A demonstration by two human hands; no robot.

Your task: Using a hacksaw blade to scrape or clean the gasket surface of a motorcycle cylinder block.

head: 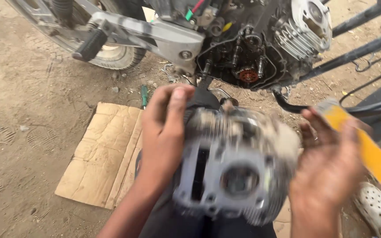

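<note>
My left hand (164, 132) grips the left side of a grey finned engine cylinder block (234, 172), which is blurred and held over my lap, its round bore facing me. My right hand (329, 169) is just right of the block and holds a yellow-handled tool (371, 154) that runs down to the right. Whether the tool's tip touches the block is lost in the blur. Behind the hands stands a motorcycle with an opened engine (252, 48), its gears and studs exposed.
A flattened piece of cardboard (102, 154) lies on the dirt ground at my left. A green-handled screwdriver (144, 94) lies near the motorcycle's rear wheel (111, 55). A footpeg (89, 44) sticks out at upper left. A white perforated shoe (378, 211) is at lower right.
</note>
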